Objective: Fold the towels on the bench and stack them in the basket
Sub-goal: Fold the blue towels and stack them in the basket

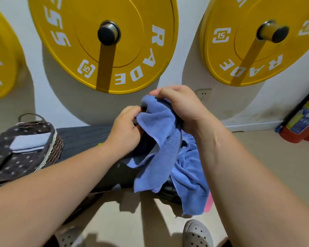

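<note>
Plates [75, 32] in yellow hang on the wall ahead of you. Below them runs the dark bench [82, 138], with the lined wicker basket [55, 147] on its left end and one folded pale towel [30, 140] lying inside. A red fire extinguisher [300, 122] leans by the wall, far right. At the bench's right end a crumpled blue heap [189, 172] drapes over the front edge. Above it you hold a blue towel [161, 139]: your right hand [182, 107] grips its top in a closed fist, your left hand [127, 127] pinches an edge just beside.
</note>
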